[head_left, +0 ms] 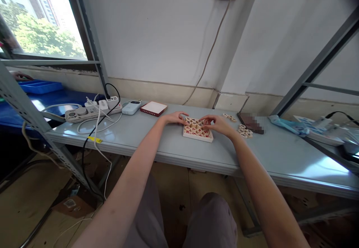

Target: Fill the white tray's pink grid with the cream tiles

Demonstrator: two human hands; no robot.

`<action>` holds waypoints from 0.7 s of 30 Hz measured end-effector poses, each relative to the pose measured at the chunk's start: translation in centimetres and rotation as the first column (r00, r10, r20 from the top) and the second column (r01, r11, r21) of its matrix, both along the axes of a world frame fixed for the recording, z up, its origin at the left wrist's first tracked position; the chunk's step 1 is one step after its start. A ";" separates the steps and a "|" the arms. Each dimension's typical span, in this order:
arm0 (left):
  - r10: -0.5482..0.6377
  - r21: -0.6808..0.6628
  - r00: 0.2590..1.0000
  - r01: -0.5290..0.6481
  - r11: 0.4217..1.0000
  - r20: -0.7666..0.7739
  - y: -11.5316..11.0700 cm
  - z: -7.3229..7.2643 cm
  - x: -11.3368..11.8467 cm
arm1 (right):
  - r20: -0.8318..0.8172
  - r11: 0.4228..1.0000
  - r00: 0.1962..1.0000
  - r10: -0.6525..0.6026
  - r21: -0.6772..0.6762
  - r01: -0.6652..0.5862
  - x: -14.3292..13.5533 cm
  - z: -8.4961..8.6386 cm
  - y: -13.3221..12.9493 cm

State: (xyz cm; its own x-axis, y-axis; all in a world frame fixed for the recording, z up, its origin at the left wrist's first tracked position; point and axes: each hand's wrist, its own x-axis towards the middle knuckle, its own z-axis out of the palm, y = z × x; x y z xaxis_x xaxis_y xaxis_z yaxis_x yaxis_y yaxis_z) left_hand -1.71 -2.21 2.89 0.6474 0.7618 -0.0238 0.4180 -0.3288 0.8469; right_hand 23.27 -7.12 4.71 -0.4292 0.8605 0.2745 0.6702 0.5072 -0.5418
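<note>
A small white box on the grey table holds rows of round xiangqi pieces with red and black characters. My left hand grips the box at its far left corner, thumb and index finger against the edge. Over the box's right side, my right hand has thumb and fingers closed on a xiangqi piece, mostly hidden by the fingertips. More loose pieces lie in a cluster to the right of that hand. A few others rest farther back.
A dark red-edged lid lies left of the box, beside a pale power bank. Power strips and cables fill the table's left end. A dark, partly blurred object and blue plastic packaging lie to the right.
</note>
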 end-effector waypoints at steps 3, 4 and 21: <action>-0.005 -0.012 1.000 0.005 1.000 0.006 0.0 0.0 0.0 | -0.039 0.969 0.986 -0.160 0.184 0.165 0.6 -0.2 0.5; -0.007 -0.014 1.000 0.007 1.000 0.009 -0.1 0.1 0.0 | -0.039 0.926 0.961 -0.274 0.258 0.274 0.9 -0.4 0.7; 0.004 -0.043 1.000 -0.004 0.999 -0.021 -1.1 0.6 0.1 | 0.477 0.611 0.439 -0.761 0.301 0.732 4.1 -2.9 1.6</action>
